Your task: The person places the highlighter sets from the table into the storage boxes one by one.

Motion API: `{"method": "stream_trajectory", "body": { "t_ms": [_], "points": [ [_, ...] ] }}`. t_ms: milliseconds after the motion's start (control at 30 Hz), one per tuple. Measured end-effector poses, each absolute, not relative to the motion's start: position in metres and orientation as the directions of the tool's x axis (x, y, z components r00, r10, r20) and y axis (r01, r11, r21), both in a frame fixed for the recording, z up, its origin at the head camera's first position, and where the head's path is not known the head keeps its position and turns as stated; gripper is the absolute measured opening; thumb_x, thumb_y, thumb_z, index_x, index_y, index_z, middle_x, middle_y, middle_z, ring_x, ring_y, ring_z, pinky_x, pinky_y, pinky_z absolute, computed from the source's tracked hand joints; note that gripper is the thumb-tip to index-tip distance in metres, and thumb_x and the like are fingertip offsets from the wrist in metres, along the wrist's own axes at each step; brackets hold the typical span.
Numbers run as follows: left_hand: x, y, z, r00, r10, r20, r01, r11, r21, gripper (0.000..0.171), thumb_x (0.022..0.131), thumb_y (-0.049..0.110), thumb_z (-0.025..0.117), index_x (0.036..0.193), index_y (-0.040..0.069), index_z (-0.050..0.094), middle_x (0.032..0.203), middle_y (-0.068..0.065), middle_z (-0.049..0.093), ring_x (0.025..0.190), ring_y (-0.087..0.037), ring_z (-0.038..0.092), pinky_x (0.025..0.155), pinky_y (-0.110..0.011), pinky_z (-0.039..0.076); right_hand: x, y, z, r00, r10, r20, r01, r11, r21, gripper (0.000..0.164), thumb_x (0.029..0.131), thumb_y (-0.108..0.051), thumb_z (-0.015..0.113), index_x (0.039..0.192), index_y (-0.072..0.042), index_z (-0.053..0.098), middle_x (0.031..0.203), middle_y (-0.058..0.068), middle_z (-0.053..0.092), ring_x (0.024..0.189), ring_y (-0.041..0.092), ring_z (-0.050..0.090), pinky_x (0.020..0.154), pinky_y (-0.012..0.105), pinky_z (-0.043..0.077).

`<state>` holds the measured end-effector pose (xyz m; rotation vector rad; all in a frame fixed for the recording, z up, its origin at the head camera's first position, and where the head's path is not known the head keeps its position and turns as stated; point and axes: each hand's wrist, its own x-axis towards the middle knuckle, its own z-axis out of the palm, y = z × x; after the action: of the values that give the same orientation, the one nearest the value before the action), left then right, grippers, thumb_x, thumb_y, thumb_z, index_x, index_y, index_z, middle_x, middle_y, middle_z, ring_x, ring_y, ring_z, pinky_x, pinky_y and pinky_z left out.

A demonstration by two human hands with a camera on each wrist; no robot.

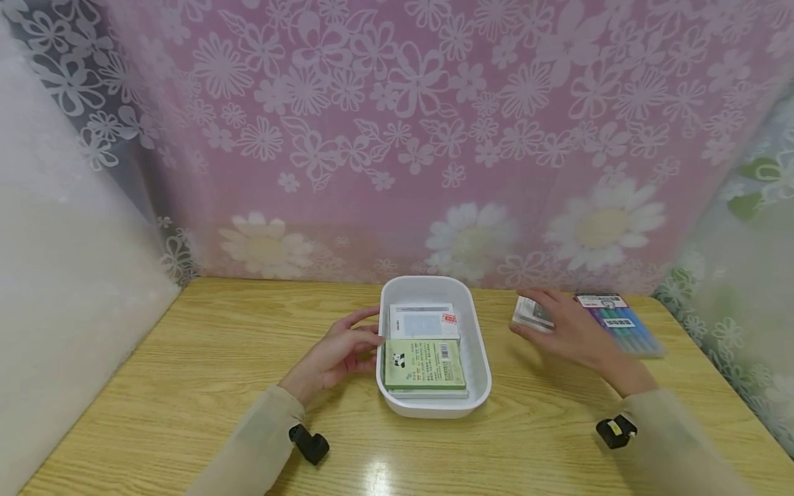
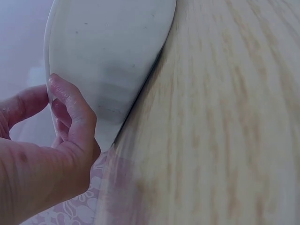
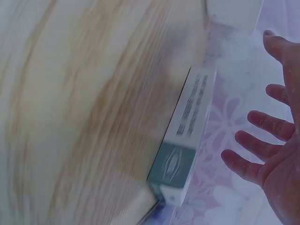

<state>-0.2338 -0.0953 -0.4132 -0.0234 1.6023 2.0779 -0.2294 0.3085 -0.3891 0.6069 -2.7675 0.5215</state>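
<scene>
A white plastic storage bin [image 1: 482,368] stands on the table, and my left hand [image 1: 340,350] pinches its left rim between thumb and fingers. In the left wrist view, the fingers [image 2: 75,105] lie along the bin's outer wall [image 2: 112,47]. Inside the bin, a green box with a panda print [image 1: 424,365] lies in front of a white box [image 1: 424,322]. My right hand [image 1: 571,331] hovers over a small white box [image 1: 532,313]. Its fingers are spread and apart from that box, whose green end [image 3: 173,161] shows in the right wrist view.
Right of the small box lies a clear pack of coloured pens [image 1: 623,327]. A pink floral curtain [image 1: 397,172] hangs along the table's back edge, with pale sheets at both sides. The wooden table [image 1: 236,344] extends left of the bin.
</scene>
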Motion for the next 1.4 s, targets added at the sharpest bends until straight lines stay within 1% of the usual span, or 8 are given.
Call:
{"method": "stream_trajectory", "body": {
  "t_ms": [167, 300, 467, 667, 867, 1033, 1267, 1400],
  "points": [
    [-0.234, -0.095, -0.413, -0.871, 0.382, -0.308, -0.393, -0.167, 0.905, 0.072, 0.09, 0.001, 0.066, 0.155, 0.016, 0.04, 0.14, -0.016, 0.061, 0.092, -0.011, 0.071, 0.07, -0.028, 0.059, -0.232, 0.323, -0.39, -0.889, -0.376, 0.261, -0.438, 0.866, -0.244, 0.069, 0.09, -0.041, 0.077, 0.145, -0.004, 0.055, 0.144, 0.027, 0.054, 0.129, 0.051, 0.052, 0.097, 0.069, 0.047],
    [-0.234, -0.094, -0.413, -0.869, 0.39, -0.304, -0.389, -0.162, 0.907, 0.073, 0.09, 0.0, 0.066, 0.156, 0.016, 0.04, 0.139, -0.016, 0.061, 0.094, -0.012, 0.071, 0.07, -0.029, 0.059, -0.233, 0.333, -0.39, -0.911, -0.38, 0.159, -0.407, 0.888, -0.214, 0.075, 0.091, -0.043, 0.075, 0.148, -0.002, 0.05, 0.149, 0.032, 0.046, 0.132, 0.056, 0.047, 0.099, 0.071, 0.044],
    [-0.234, -0.094, -0.414, -0.868, 0.392, -0.303, -0.39, -0.164, 0.906, 0.073, 0.09, -0.001, 0.065, 0.156, 0.016, 0.039, 0.137, -0.014, 0.062, 0.093, -0.011, 0.071, 0.069, -0.028, 0.059, -0.236, 0.344, -0.393, -0.925, -0.374, 0.07, -0.38, 0.907, -0.179, 0.075, 0.093, -0.046, 0.073, 0.149, -0.002, 0.049, 0.147, 0.035, 0.046, 0.126, 0.058, 0.052, 0.096, 0.07, 0.046],
    [-0.234, -0.094, -0.415, -0.866, 0.398, -0.304, -0.394, -0.169, 0.903, 0.073, 0.09, -0.001, 0.065, 0.156, 0.016, 0.04, 0.139, -0.015, 0.061, 0.093, -0.012, 0.07, 0.07, -0.029, 0.059, -0.237, 0.35, -0.397, -0.925, -0.376, 0.063, -0.38, 0.92, -0.096, 0.068, 0.088, -0.044, 0.076, 0.14, -0.004, 0.058, 0.128, 0.034, 0.06, 0.103, 0.047, 0.064, 0.085, 0.065, 0.05],
    [-0.234, -0.094, -0.416, -0.865, 0.396, -0.31, -0.399, -0.165, 0.902, 0.074, 0.09, 0.0, 0.065, 0.157, 0.018, 0.039, 0.142, -0.016, 0.059, 0.095, -0.012, 0.07, 0.072, -0.03, 0.06, -0.233, 0.347, -0.395, -0.934, -0.356, 0.018, -0.356, 0.928, -0.11, 0.071, 0.083, -0.046, 0.079, 0.138, -0.009, 0.055, 0.115, 0.03, 0.061, 0.08, 0.029, 0.06, 0.068, 0.05, 0.05],
    [-0.234, -0.095, -0.416, -0.868, 0.39, -0.309, -0.396, -0.166, 0.903, 0.074, 0.09, 0.0, 0.065, 0.157, 0.017, 0.039, 0.14, -0.015, 0.058, 0.094, -0.012, 0.069, 0.07, -0.029, 0.059, -0.23, 0.345, -0.396, -0.928, -0.373, 0.007, -0.369, 0.916, -0.154, 0.071, 0.082, -0.043, 0.08, 0.137, -0.009, 0.053, 0.109, 0.023, 0.065, 0.08, 0.023, 0.061, 0.068, 0.044, 0.051],
    [-0.235, -0.095, -0.415, -0.867, 0.399, -0.299, -0.392, -0.174, 0.904, 0.074, 0.09, -0.001, 0.065, 0.157, 0.017, 0.038, 0.14, -0.014, 0.057, 0.095, -0.012, 0.069, 0.071, -0.029, 0.06, -0.228, 0.346, -0.399, -0.938, -0.346, 0.021, -0.345, 0.926, -0.154, 0.069, 0.083, -0.043, 0.08, 0.138, -0.01, 0.055, 0.103, 0.014, 0.066, 0.075, 0.015, 0.053, 0.066, 0.036, 0.046],
    [-0.236, -0.095, -0.414, -0.866, 0.405, -0.295, -0.39, -0.176, 0.904, 0.075, 0.09, -0.002, 0.064, 0.158, 0.017, 0.037, 0.14, -0.014, 0.056, 0.096, -0.013, 0.069, 0.071, -0.029, 0.06, -0.225, 0.345, -0.398, -0.938, -0.343, 0.041, -0.345, 0.927, -0.147, 0.07, 0.082, -0.045, 0.081, 0.137, -0.011, 0.056, 0.105, 0.013, 0.067, 0.079, 0.016, 0.057, 0.068, 0.039, 0.049]
  ]
}}
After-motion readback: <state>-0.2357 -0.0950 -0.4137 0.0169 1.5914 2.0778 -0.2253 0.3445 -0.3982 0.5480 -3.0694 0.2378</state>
